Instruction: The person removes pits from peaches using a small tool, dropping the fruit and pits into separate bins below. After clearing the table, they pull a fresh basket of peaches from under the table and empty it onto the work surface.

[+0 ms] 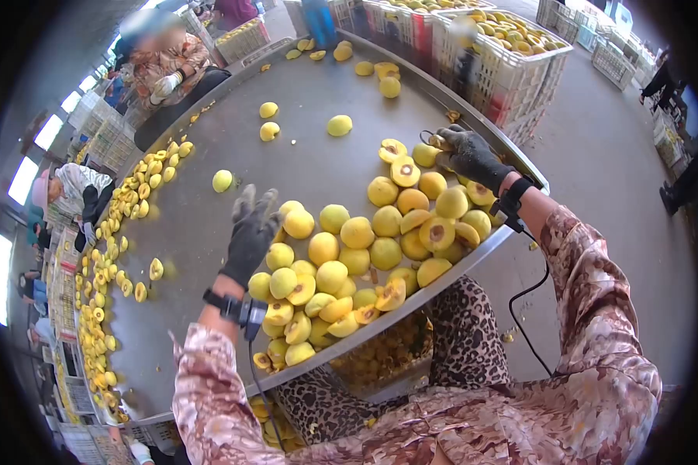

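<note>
Yellow peaches [357, 232], some whole and some cut in half, lie heaped on the metal table [310, 170] close to my body. My left hand [252, 232], in a dark glove, rests at the left side of this heap with its fingers apart and holds nothing. At the heap's far right, my gloved right hand [469, 159] is closed around a small tool with a metal loop [428, 137], just over a peach. Below it lie peach halves [437, 232] with brown hollows or pits showing. The fingertips of my right hand are partly hidden.
A raised rim [512, 151] edges the table. More peach halves [143, 182] line its left side, where co-workers [167, 70] sit. White crates [504, 70] of fruit stand beyond the far right edge. Under the near edge is a container of peach pieces [388, 353]. Cables hang from both wrists.
</note>
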### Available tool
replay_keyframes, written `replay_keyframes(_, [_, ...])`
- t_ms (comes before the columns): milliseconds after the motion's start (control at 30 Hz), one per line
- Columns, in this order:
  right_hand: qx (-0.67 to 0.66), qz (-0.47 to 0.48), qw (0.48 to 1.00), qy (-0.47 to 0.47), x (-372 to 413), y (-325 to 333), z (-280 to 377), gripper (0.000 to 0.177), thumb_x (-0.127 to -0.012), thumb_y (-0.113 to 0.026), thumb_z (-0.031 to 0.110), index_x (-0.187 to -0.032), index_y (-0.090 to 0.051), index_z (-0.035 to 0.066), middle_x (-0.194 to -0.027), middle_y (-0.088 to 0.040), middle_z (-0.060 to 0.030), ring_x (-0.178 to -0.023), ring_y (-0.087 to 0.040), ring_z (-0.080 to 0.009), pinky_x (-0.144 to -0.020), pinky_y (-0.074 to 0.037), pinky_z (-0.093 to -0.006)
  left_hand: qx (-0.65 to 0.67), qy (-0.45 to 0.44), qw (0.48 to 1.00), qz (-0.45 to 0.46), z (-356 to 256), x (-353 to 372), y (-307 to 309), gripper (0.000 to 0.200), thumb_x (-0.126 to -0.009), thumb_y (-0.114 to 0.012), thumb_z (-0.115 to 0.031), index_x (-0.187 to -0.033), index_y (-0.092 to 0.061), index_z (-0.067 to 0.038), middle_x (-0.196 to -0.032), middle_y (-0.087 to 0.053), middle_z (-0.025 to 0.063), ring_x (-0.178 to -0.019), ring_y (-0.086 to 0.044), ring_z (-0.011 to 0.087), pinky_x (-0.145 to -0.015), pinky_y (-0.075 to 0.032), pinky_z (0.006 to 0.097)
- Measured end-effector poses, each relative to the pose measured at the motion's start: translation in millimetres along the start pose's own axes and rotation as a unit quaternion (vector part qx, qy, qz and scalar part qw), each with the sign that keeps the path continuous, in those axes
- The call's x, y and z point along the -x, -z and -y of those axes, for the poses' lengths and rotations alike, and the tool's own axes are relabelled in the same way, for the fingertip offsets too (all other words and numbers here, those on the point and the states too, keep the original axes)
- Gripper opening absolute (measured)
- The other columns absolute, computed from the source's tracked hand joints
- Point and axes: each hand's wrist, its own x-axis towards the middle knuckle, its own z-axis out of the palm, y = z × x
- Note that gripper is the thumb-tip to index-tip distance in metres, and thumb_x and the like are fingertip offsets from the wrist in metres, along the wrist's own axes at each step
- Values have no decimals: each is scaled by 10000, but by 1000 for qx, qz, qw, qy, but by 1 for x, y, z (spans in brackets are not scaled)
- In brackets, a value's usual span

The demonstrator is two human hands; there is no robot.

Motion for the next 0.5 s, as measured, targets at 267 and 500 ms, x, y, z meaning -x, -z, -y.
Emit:
replay_keyframes(267, [-60, 201, 977, -36, -77, -63, -46, 586, -869, -676, 247, -1442, -563, 196, -1305, -667, -131, -1165, -642, -318, -1023, -475, -406, 3, 88, 951, 296, 2, -113, -69, 665, -994, -510, -591, -1544, -432, -226, -1629, -336, 161, -1529, -219, 417, -1230, -216, 513])
replay_keyframes(500, [-80, 389, 914, 84, -81, -126, 73, 522, -874, -676, 335, -1366, -610, 173, -1173, -714, -159, -1052, -678, -362, -964, -514, -434, 95, -108, 929, 341, 15, -61, -69, 721, -944, -637, -505, -1524, -456, -116, -1596, -399, 173, -1495, -303, 378, -1229, -237, 463])
